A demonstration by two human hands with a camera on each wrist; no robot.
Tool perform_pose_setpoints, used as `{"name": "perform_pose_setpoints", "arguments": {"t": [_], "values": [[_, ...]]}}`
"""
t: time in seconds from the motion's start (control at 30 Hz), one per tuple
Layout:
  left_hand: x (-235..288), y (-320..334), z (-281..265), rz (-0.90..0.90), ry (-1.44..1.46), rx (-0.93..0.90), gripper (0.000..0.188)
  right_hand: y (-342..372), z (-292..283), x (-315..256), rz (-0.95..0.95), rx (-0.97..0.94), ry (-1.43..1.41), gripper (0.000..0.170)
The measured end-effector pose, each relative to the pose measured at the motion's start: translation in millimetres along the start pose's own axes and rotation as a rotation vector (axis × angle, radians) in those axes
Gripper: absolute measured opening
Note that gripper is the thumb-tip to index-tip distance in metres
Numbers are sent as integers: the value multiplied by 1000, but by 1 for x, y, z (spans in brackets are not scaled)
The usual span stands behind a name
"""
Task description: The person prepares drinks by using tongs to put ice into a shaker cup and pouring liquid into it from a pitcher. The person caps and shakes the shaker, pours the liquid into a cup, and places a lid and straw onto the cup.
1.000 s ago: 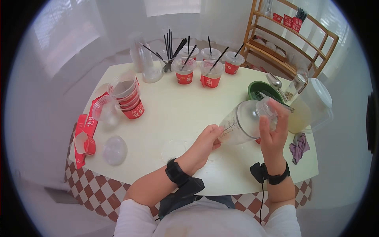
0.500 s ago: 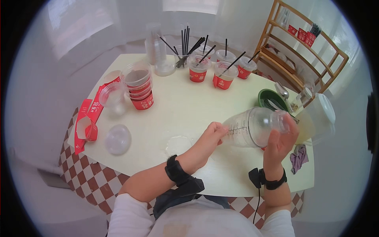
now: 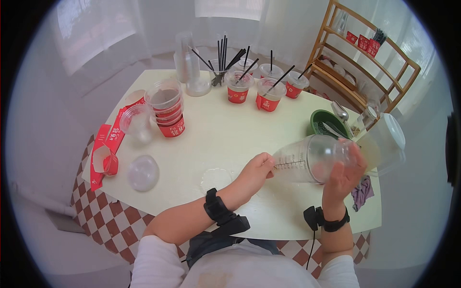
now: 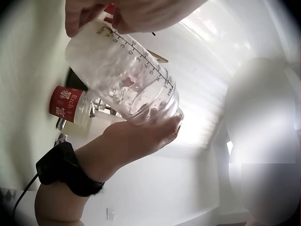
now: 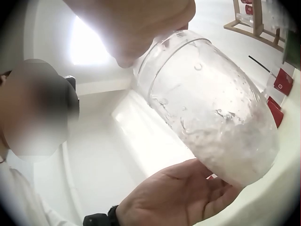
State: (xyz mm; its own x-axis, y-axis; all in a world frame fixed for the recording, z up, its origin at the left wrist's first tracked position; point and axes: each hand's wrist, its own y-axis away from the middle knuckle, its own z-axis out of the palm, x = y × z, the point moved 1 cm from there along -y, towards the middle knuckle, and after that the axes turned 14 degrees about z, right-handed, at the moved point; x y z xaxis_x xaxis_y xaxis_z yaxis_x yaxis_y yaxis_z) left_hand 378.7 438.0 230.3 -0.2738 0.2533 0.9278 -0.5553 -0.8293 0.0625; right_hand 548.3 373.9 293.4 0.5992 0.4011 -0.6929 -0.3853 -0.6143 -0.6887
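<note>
Since a second ago, the shaker (pale contents showing) is lying flatter. Fingers are gripping it: the left hand its base, the right hand its top.

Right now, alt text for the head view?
Both hands hold a clear, graduated shaker tilted sideways above a cream table. Beyond stand lidded, red-labelled cups; a cup stack is at image left, a green bowl right.

Shaker between left hand and right hand, bowl behind, cup stack to the left on the table
</note>
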Motion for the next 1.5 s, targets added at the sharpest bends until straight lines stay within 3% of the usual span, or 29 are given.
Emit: {"name": "perform_pose_setpoints", "arguments": {"t": [0.07, 0.1, 0.17, 0.2, 0.27, 0.3, 0.37, 0.43, 0.47, 0.53, 0.6, 0.63, 0.7, 0.77, 0.8, 0.87, 0.93, 1.0, 1.03, 1.07, 1.1, 1.13, 1.17, 1.23, 1.27, 1.33, 1.4, 1.47, 1.5], "values": [[22, 7, 12, 602, -378, -55, 22, 2, -18, -23, -262, 236, -155, 36], [35, 13, 20, 603, -380, -53, 22, 6, -26, -38, -263, 236, -157, 36], [60, 25, 36, 1109, -444, -24, 23, 16, -36, -63, 112, -221, -1082, 42], [53, 19, 30, 1096, -436, -28, 23, 9, -33, -52, 124, -214, -1073, 42], [24, -5, 6, 502, -280, -40, 23, -7, -18, -15, -423, 109, 17, 44], [14, -1, 3, 307, -204, -5, 22, -4, -13, -5, -429, 116, 17, 44], [0, 4, 0, 247, -176, -31, 22, 0, -3, 11, 2, 40, 6, 42], [-6, 7, 1, 121, -117, -37, 22, 4, -5, 7, -31, 45, 30, 40], [-2, 11, 6, 117, -112, -35, 22, 6, -9, 3, -69, 57, 56, 39], [17, 18, 17, 678, -429, -58, 19, 9, -24, -16, -243, 192, -172, 36], [50, 31, 33, 882, -427, -63, 19, 26, -42, -47, 143, 6, -1001, 52], [60, 35, 38, 1084, -419, -70, 18, 25, -36, -60, 143, 11, -999, 52], [45, 14, 23, 852, -337, -53, 20, 18, -20, -81, 95, 239, -906, 34], [16, -3, 1, 383, -110, -53, 22, -1, -18, -9, -268, 59, 72, 35], [9, -3, -3, 392, -114, -54, 22, 0, -12, 0, -275, 63, 68, 35], [-2, 4, -7, 70, -64, -71, 20, 3, -2, 13, 47, -2, -41, 36], [0, 10, -1, 86, -79, -74, 19, 7, -7, 11, 52, 4, -28, 38], [24, 20, 10, 542, -368, -62, 19, 11, -21, -15, -188, 204, -132, 40], [36, 25, 18, 542, -370, -61, 19, 16, -29, -36, -98, 138, -504, 44], [51, 32, 27, 780, -394, -71, 19, 21, -33, -51, -3, 69, -873, 48], [58, 36, 33, 1014, -411, -82, 20, 19, -34, -50, 0, 72, -870, 48], [55, 31, 30, 1008, -407, -86, 20, 14, -36, -47, -155, 52, -611, 47], [44, 19, 23, 775, -272, -63, 20, 8, -36, -44, -307, 30, -350, 47], [19, 4, 5, 299, -21, -60, 21, -2, -20, -12, -227, 72, 116, 36], [13, 4, 2, 308, -21, -62, 21, -2, -16, -6, -236, 74, 115, 36], [-2, 11, -2, 1, 36, -29, 20, -1, -5, 5, 147, -13, 35, 38], [7, 20, 9, 33, 3, -46, 20, 6, -14, 3, 130, -8, -47, 43], [29, 29, 21, 622, -319, -71, 21, 8, -27, -26, -262, 185, -304, 41], [38, 32, 27, 619, -321, -73, 21, 8, -26, -25, -259, 188, -304, 41]]}}
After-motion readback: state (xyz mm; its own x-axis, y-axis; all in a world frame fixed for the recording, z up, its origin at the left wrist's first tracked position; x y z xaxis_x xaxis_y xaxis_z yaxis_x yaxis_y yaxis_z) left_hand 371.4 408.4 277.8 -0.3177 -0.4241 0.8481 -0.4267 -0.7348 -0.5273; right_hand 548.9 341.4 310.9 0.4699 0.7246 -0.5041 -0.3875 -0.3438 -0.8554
